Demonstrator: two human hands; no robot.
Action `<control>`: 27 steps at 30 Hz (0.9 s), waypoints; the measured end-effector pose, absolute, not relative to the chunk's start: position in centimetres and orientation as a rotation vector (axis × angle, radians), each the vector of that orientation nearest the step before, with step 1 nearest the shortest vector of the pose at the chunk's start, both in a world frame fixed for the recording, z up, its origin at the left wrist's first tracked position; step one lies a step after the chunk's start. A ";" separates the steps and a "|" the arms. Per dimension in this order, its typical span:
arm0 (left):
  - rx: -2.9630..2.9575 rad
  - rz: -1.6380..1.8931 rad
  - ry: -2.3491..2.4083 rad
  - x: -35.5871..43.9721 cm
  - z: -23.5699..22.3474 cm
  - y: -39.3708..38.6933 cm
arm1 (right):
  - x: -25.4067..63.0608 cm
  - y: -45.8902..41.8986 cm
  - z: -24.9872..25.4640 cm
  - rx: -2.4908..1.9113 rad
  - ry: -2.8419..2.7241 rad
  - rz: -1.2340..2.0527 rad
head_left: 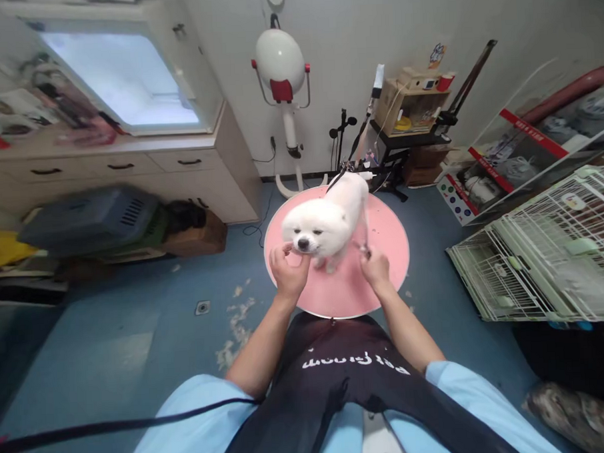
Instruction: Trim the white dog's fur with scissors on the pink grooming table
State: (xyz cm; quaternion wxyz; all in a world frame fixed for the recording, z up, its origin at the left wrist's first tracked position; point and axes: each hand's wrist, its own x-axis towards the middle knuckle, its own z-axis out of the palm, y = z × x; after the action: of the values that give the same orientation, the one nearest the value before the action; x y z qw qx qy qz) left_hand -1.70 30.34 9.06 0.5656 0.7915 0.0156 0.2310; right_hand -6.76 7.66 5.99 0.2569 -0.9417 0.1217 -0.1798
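A small white fluffy dog (331, 215) stands on a round pink grooming table (387, 239), facing me. My left hand (288, 270) is closed under the dog's chin, holding its muzzle. My right hand (374, 267) is closed on a pair of scissors (364, 240), the blades pointing up beside the dog's chest and front leg. A dark leash runs from the dog's neck to the stand behind it.
A white wire cage (548, 256) stands at the right. A grey pet carrier (91, 219) and boxes lie under the cabinet at left. A white standing dryer (281, 74) is behind the table. Fur clippings (236, 323) litter the blue floor.
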 end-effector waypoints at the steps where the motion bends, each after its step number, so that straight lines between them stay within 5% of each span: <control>1: 1.886 0.548 0.035 -2.0 9.0 30.2 | -7.2 6.9 5.6 -2.536 0.349 -0.518; 11: 2.421 0.397 -0.545 2.7 14.0 32.2 | -6.3 1.5 9.0 -2.883 -0.822 -0.497; 16: 2.602 0.366 -0.651 4.0 17.2 32.2 | -3.8 3.5 12.5 -2.928 -1.335 -0.056; 20: 2.643 0.326 -0.724 3.8 18.4 30.7 | -5.0 5.7 12.9 -3.060 -1.116 -0.104; 24: 2.644 0.347 -0.781 3.6 19.1 29.2 | -6.1 8.0 12.7 -3.000 -1.228 0.229; 27: 2.631 0.330 -0.772 3.6 19.3 28.8 | -5.8 9.2 13.0 -3.035 -1.079 0.032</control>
State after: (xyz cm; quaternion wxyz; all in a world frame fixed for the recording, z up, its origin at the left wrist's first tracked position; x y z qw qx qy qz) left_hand 3.64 28.84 19.33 0.1890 0.9355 -0.2746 0.1174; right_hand -5.77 9.17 13.02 -0.0399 -0.9415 -0.3346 0.0099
